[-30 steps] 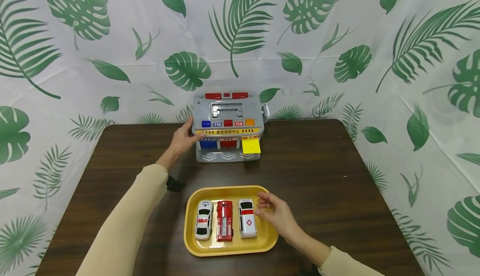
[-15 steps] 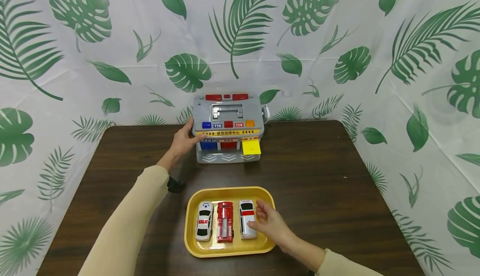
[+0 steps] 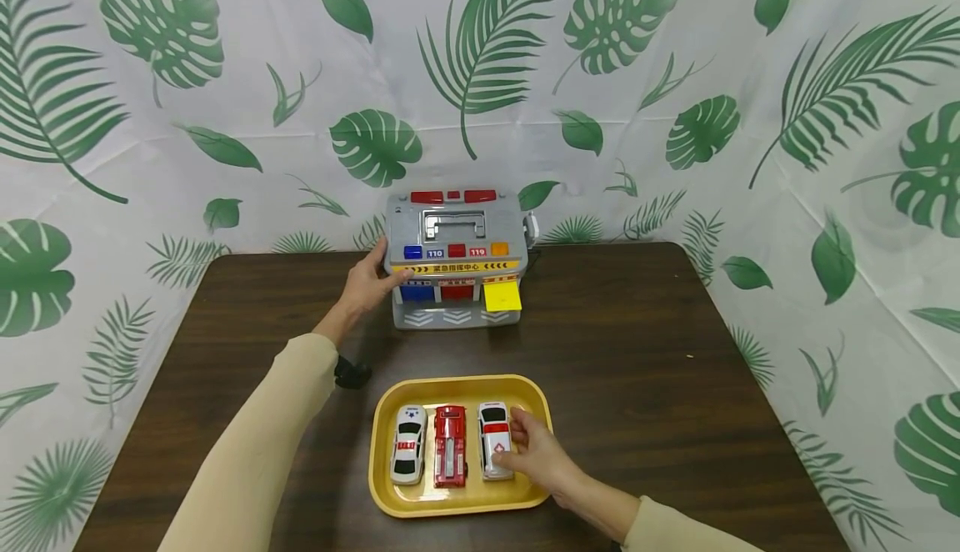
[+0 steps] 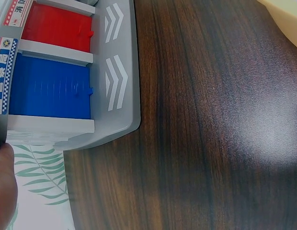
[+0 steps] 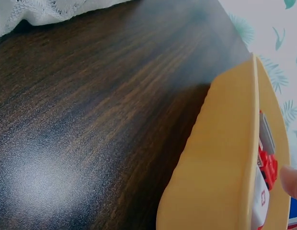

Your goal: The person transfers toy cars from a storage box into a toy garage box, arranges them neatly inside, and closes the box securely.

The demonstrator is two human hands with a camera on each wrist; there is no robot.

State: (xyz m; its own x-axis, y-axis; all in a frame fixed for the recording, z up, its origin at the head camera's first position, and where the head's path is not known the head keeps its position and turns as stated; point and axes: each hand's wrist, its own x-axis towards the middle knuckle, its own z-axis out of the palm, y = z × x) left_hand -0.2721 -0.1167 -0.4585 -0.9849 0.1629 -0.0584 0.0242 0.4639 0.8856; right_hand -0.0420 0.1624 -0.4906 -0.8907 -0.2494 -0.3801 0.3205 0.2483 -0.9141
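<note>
In the head view, my left hand (image 3: 363,287) grips the left end of a grey toy emergency station (image 3: 457,235), thumb across its front. The station's blue door (image 4: 52,86) and red door (image 4: 57,28) are down; its yellow door (image 3: 502,295) sticks out raised. My right hand (image 3: 543,456) reaches over the right side of a yellow tray (image 3: 536,494), its thumb over the rear roof of a white toy ambulance (image 3: 496,444) and its fingers beside the right side. I cannot tell whether they press on it. The ambulance lies flat in the tray.
A red toy fire engine (image 3: 450,448) and a white toy police car (image 3: 408,444) lie left of the ambulance in the tray. The dark wooden table (image 3: 622,352) meets a leaf-patterned cloth (image 3: 285,35) behind the station. A white handset-like part (image 3: 532,227) hangs on the station's right side.
My right hand has come down and left from the tray's right side, bringing its thumb over the ambulance. My left hand and the station have stayed put.
</note>
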